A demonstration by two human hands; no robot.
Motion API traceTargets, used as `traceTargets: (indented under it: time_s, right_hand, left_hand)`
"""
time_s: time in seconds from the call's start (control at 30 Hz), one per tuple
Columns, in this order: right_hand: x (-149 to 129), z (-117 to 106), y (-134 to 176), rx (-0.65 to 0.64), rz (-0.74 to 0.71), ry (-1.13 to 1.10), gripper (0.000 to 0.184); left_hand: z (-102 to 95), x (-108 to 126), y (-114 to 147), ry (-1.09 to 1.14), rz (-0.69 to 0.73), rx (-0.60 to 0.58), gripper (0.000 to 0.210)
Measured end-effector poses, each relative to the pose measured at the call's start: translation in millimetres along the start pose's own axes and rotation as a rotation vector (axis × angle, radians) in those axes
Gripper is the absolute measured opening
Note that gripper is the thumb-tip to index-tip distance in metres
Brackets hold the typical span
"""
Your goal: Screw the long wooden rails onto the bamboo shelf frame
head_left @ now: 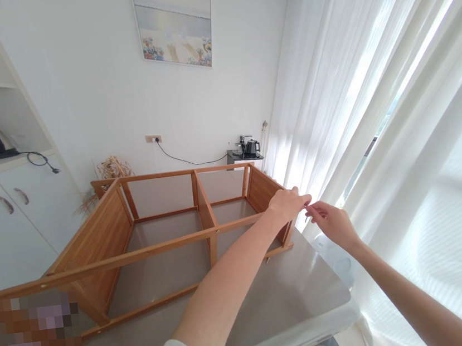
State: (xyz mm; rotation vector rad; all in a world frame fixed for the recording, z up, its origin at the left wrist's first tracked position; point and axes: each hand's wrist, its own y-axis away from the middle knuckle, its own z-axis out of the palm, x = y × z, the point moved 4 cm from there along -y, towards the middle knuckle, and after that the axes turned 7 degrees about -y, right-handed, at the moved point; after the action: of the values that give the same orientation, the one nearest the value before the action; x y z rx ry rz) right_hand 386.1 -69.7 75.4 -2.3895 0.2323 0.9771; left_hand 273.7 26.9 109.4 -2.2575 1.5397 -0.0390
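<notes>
While the gray table (283,290) is stretching out nearest, the wooden frame (205,207) is lying across it; at its right end the left hand (287,203) is reaching out, its grip impossible to tell, and the right hand (333,225) is pinching a small thin piece (306,217). Beyond, a painting (175,28) is hanging on the wall (88,72).

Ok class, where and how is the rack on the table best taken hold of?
Probably grip the rack by its near upper rail, left of the divider, coming from above on the near side. That rail is slim, raised off the table, with open space beneath for wrapping around.
</notes>
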Motion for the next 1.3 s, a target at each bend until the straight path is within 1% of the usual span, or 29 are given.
traceTargets:
  time_s: [0.1,0.17,0.23,0.3,0.4,0.5,0.57,0.67,0.73,0.8,0.9,1.07,1.2,1.3]
  right_hand:
    - [11,10,-1,-0.040,0.302,-0.490,0.033]
    - [16,17,-1,-0.069,0.439,-0.781,0.029]
    - [20,20,-1,-0.068,0.512,-0.931,0.025]
    - [21,20,0,-0.037,0.528,-0.946,0.025]
    - [17,18,4,0.011,0.491,-0.825,0.032]
    - [8,12,9,0.056,0.382,-0.564,0.035]
    - [2,5,11,0.089,0.254,-0.305,0.035]
    - [-5,-2,14,0.108,0.018,0.083,0.033]
    - [-4,-4,15,0.105,-0.122,0.285,0.033]
    - [-1,-2,15,0.099,-0.228,0.432,0.034]
    - [4,1,14,0.101,-0.325,0.538,0.035]
    - [4,2,14,0.133,-0.415,0.602,0.036]
    - [0,0,15,0.159,-0.459,0.623,0.034]
    - [-3,1,14,0.143,-0.457,0.641,0.034]
  left_hand:
    - [1.4,0,-1,-0.005,0.002,0.016,0.021]
    - [1.8,0,-1,-0.020,0.012,0.032,0.020]
    - [2.5,0,-1,-0.028,0.018,0.041,0.020]
    - [3.2,0,-1,-0.031,0.014,0.045,0.021]
    - [3.9,0,-2,-0.027,-0.001,0.044,0.023]
    - [3.2,0,-2,-0.015,-0.009,0.030,0.024]
    - [2.0,0,-2,-0.012,-0.006,0.019,0.025]
    - [-0.5,1,-1,-0.013,-0.004,0.001,0.026]
    - [-2.0,1,0,-0.015,-0.008,-0.004,0.026]
    - [-3.0,1,1,-0.012,-0.009,-0.006,0.026]
    - [-2.9,1,0,-0.001,-0.005,-0.003,0.026]
    - [-1.4,0,-1,0.009,0.001,0.002,0.024]
    - [-1.2,0,-1,0.013,-0.002,0.000,0.024]
    - [-1.3,0,-1,0.013,-0.005,-0.001,0.023]
